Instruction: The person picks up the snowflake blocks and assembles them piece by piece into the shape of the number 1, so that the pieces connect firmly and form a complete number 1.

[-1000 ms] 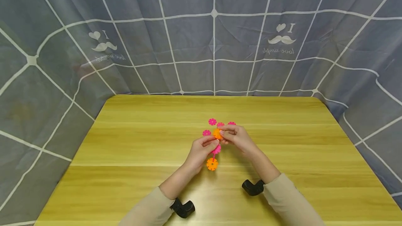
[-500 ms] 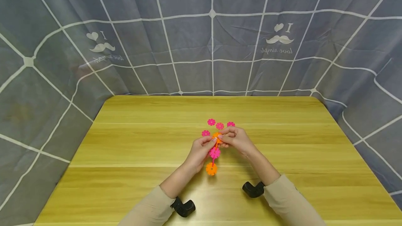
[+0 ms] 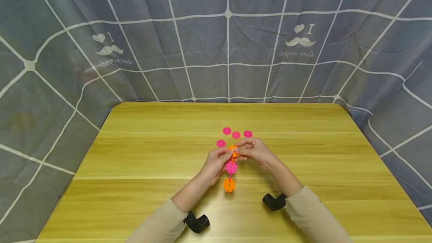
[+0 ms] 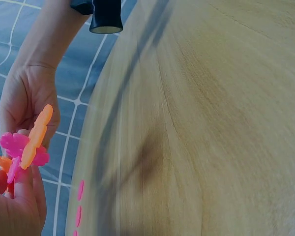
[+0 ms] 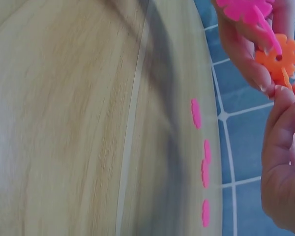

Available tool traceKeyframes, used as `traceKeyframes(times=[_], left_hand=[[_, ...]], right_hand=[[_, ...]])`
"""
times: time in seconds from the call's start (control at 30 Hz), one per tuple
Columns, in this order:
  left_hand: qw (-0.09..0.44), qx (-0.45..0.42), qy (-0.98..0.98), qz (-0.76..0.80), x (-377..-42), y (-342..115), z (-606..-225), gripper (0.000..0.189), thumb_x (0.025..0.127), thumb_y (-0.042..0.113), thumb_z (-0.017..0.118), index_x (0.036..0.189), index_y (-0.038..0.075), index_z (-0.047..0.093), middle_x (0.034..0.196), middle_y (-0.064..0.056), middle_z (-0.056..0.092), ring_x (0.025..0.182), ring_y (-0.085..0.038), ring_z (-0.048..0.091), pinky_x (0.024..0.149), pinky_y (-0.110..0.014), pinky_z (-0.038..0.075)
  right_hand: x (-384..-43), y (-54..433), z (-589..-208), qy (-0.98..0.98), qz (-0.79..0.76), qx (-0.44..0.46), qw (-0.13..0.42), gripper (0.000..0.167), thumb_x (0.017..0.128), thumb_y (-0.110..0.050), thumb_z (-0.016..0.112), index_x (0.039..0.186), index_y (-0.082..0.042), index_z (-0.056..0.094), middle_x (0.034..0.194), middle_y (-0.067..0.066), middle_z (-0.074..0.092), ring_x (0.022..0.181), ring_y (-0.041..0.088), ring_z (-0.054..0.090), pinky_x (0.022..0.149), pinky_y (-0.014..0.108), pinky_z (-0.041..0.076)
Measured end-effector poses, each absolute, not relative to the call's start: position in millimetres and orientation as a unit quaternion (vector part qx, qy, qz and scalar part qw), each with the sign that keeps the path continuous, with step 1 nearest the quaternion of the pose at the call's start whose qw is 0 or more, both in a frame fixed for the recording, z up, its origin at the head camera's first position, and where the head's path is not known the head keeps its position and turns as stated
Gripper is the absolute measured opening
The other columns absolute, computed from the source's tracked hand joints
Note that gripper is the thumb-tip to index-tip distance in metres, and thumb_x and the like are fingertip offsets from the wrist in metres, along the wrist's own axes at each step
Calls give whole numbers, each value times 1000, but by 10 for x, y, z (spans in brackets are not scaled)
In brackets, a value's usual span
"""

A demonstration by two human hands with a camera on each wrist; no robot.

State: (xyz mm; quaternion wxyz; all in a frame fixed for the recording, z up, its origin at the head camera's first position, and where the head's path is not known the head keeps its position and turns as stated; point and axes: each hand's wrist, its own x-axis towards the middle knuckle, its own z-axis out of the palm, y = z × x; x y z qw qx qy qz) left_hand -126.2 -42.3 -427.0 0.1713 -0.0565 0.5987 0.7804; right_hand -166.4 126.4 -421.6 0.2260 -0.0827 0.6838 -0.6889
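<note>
Both hands meet over the middle of the table, on a chain of notched flower-shaped plastic discs. My left hand (image 3: 213,162) pinches the chain near its top. From the right, my right hand (image 3: 258,152) pinches an orange disc (image 5: 279,58) at that upper end; fingers partly cover the joint there. Below the hands hang a pink disc (image 3: 231,167) and, lowest, another orange disc (image 3: 229,185). In the left wrist view the lowest orange disc (image 4: 37,137) appears nearly edge-on, in front of the pink pieces (image 4: 14,143).
Several loose pink discs (image 3: 236,135) lie flat on the wooden table (image 3: 152,153) just beyond the hands. A grey curtain with white lines (image 3: 202,44) surrounds the table's back and sides. Black wrist mounts (image 3: 199,224) hang from both forearms.
The upper orange disc has moved slightly down toward me and tilted. The chain hangs lower, so more of its pink disc shows below the fingers. The loose pink discs lie as before.
</note>
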Motion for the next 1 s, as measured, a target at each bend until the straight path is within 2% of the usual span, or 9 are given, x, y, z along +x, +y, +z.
traceKeyframes(times=[0.2, 0.37, 0.53, 0.67, 1.0], left_hand=[[173, -54, 602, 778, -1257, -429, -4282, 20, 96, 7, 51, 103, -11, 57, 78, -3, 61, 64, -4, 61, 54, -11, 48], [168, -59, 602, 778, -1260, -438, -4287, 18, 95, 6, 52, 99, -10, 58, 77, -1, 60, 64, -4, 61, 53, -11, 48], [171, -64, 600, 779, -1275, -445, -4293, 15, 95, 6, 52, 97, -7, 59, 79, -2, 61, 66, -5, 63, 53, -11, 48], [167, -63, 597, 782, -1286, -449, -4301, 16, 95, 6, 51, 98, -8, 57, 83, -4, 61, 71, -7, 64, 60, -15, 52], [161, -65, 597, 783, -1283, -438, -4323, 14, 95, 3, 51, 98, -10, 56, 87, -6, 61, 75, -10, 65, 65, -19, 54]], right_hand=[[-1693, 1342, -4237, 668, -695, -78, 255, 30, 86, 2, 62, 113, 13, 55, 81, 3, 68, 69, 13, 62, 69, 26, 55], [-1732, 1440, -4247, 659, -704, -64, 258, 36, 85, 2, 63, 117, 16, 51, 80, 2, 68, 66, 11, 61, 67, 23, 54], [-1816, 1554, -4253, 669, -702, -40, 242, 40, 86, 2, 62, 120, 17, 47, 81, 0, 67, 70, 12, 63, 66, 22, 54], [-1894, 1625, -4267, 683, -693, -21, 229, 42, 86, 2, 62, 122, 16, 46, 82, 1, 67, 75, 14, 65, 67, 23, 55], [-2101, 1730, -4391, 728, -655, 57, 194, 41, 84, 5, 63, 122, 14, 49, 79, 0, 64, 72, 11, 64, 65, 22, 54]])
